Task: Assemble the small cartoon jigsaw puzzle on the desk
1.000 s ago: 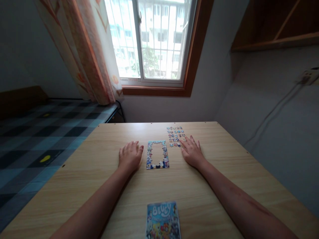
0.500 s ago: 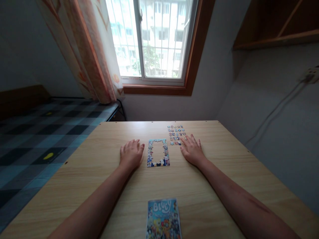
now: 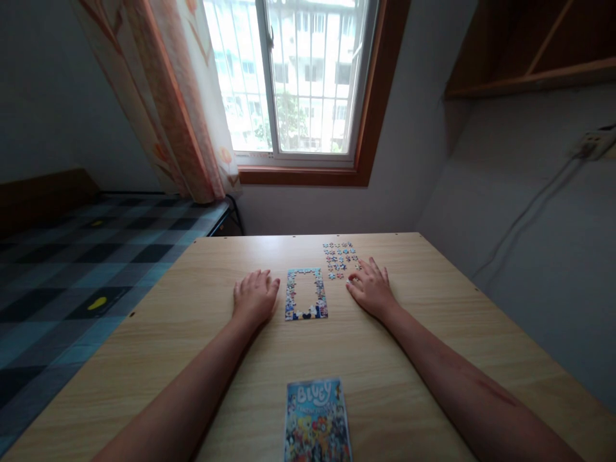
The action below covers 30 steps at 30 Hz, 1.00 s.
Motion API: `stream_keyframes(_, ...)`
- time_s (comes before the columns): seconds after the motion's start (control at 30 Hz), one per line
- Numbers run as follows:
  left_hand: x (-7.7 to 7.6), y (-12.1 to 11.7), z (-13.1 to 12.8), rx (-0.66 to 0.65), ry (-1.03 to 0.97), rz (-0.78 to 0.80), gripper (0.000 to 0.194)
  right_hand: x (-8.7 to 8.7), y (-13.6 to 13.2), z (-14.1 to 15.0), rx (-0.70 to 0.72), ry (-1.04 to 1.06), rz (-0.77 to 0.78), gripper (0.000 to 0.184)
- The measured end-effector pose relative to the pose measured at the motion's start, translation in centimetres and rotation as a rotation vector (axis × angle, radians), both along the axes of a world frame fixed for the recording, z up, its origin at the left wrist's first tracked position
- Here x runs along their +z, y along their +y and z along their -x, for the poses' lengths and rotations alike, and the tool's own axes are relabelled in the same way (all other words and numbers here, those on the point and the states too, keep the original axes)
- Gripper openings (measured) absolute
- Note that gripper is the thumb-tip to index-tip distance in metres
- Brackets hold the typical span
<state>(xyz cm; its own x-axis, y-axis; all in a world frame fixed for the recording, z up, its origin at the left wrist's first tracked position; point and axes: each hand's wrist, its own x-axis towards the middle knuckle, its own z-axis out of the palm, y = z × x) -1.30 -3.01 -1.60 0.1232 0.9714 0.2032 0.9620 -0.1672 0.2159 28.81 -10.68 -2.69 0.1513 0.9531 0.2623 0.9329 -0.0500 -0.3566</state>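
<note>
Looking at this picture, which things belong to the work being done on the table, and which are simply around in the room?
Belong to the work:
- puzzle border, between the hands
- loose pieces, near the right hand
- left hand, resting on the table
- Bluey picture, probably for reference

Just around:
- bed
- curtain
- window
- shelf
- socket

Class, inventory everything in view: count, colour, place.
Table: 1, pale wood, centre
Puzzle border: 1, multicoloured, on table
Loose pieces: many, multicoloured, border's right
Bluey picture: 1, multicoloured, bottom centre
Window: 1, brown-framed, back wall
Building: count unclear, pale, outside
Greenery: some, green, outside
Curtain: 1, orange, window's left
Bed: 1, checked blue, left
Shelf: 1, brown, upper right
Socket: 1, pale, right wall
Cable: 1, grey, below socket
Left hand: 1, bare, border's left
Right hand: 1, bare, near pieces
Forearms: 2, bare, flanking picture
</note>
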Motion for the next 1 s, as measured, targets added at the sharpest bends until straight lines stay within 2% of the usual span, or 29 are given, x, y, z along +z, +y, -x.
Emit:
stream_keyframes(0.4,-0.13,-0.02,0.06,-0.009,0.0,0.005,0.053,-0.35,0.07,-0.07,0.013,0.016,-0.078,0.019)
stream_keyframes(0.8,0.05,-0.2,-0.07,-0.012,-0.009,0.009,0.054,-0.31,0.26,0.16,-0.043,-0.045,-0.006,0.033)
stream_keyframes(1.0,0.02,-0.35,-0.19,-0.016,-0.017,-0.008,0.053,-0.33,0.27,0.21,-0.058,-0.066,0.008,0.034)
